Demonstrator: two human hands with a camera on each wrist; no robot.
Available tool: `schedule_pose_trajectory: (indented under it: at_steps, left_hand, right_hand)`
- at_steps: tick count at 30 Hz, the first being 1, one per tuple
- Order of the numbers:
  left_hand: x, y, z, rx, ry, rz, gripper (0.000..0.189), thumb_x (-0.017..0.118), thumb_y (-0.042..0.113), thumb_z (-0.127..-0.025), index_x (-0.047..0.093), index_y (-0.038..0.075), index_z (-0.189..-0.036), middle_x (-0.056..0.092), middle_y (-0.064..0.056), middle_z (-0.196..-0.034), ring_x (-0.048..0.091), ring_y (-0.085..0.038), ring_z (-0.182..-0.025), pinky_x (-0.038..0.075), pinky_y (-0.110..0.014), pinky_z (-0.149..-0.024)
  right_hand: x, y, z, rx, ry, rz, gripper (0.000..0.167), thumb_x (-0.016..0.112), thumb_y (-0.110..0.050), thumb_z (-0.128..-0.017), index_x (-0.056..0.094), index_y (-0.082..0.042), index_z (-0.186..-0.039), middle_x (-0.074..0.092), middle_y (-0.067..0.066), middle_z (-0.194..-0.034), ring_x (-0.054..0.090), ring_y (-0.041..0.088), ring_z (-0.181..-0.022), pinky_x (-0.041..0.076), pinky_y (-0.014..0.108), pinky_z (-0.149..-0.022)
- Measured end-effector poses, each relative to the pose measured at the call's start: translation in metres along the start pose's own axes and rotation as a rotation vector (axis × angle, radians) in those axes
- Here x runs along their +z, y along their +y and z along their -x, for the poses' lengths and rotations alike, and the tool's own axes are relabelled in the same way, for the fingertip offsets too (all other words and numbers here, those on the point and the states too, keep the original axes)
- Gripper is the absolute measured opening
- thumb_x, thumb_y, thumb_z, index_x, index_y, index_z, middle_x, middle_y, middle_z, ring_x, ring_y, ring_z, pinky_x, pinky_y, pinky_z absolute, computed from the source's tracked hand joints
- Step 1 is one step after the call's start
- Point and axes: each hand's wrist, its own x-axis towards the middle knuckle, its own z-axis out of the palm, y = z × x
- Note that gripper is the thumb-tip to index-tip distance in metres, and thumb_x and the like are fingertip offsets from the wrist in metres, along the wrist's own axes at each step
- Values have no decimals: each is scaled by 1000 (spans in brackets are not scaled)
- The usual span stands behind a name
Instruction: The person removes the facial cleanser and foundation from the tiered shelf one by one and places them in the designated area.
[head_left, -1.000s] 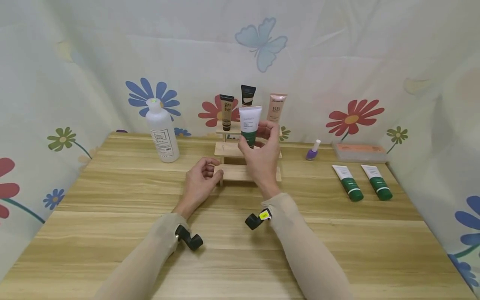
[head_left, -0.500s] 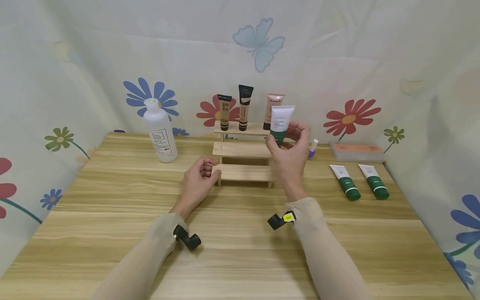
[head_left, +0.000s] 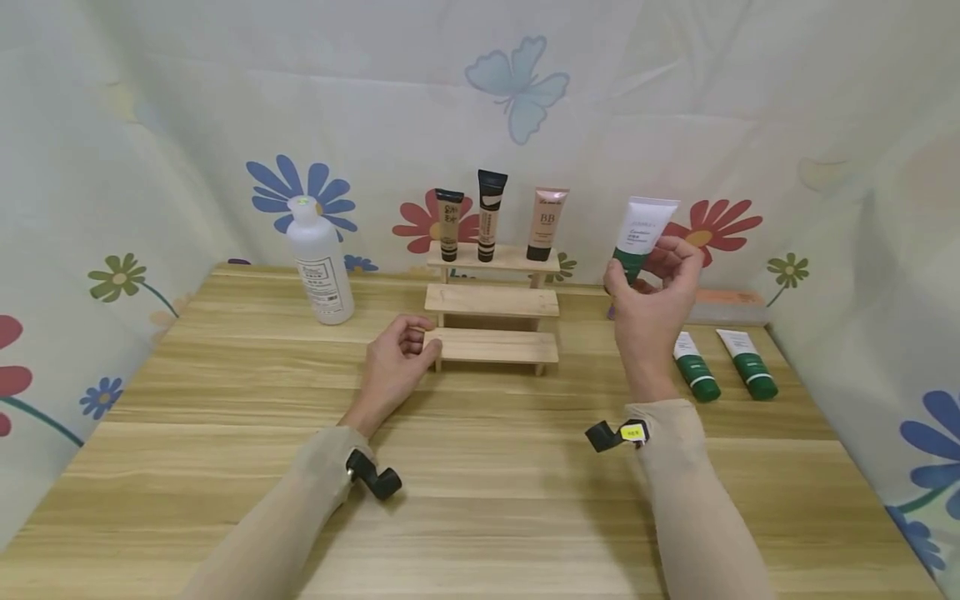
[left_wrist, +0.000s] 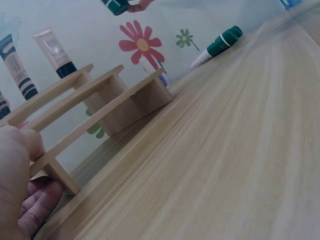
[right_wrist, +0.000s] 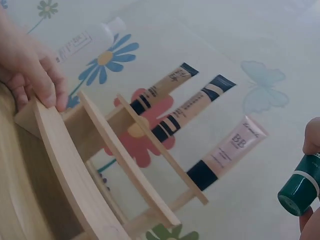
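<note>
My right hand (head_left: 660, 304) holds a white-and-green cosmetic tube (head_left: 647, 229) by its green capped end, raised above the table to the right of the stand. The right wrist view catches only the green cap (right_wrist: 299, 192) at its edge. With thumb and fingers, my left hand (head_left: 397, 354) grips the left end of the lowest step of a three-step wooden display stand (head_left: 495, 346). In the left wrist view the thumb lies on the step and the fingers (left_wrist: 42, 207) curl by its leg. Two black-capped foundation tubes (head_left: 487, 217) and a pink BB cream tube (head_left: 547, 223) stand on the top step.
A white bottle (head_left: 321, 267) stands to the left of the stand. Two more white-and-green tubes (head_left: 750, 367) lie at the right, in front of a flat orange-and-clear box (head_left: 727, 307). Purple nail polish is mostly hidden behind my right hand. A flowered cloth hangs behind the table.
My right hand has carried the white-and-green tube from in front of the stand to the right of it, uncovering the stand's right side. My left hand has stayed on the stand.
</note>
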Motion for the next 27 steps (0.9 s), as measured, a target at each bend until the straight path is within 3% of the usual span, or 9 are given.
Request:
schedule_pose_trajectory:
  at_steps: [18,27]
  left_hand:
    - [-1,1,0,1,3,-6,25,80,17,-101,73,12,-124,75,-10,-107,71,-20,-95,57,-18,-80]
    - [1,4,0,-4,-1,12,25,80,15,-101,73,12,-124,76,-10,-107,71,-21,-95,57,-18,-80]
  right_hand:
    - [-58,13,1,34,12,201,55,86,-14,-96,59,-15,-144,58,-9,-124,58,13,-112,51,26,-86]
    - [-79,34,14,86,-48,300,58,88,-15,-94,58,-6,-144,57,-10,-120,58,12,-109,54,21,-84]
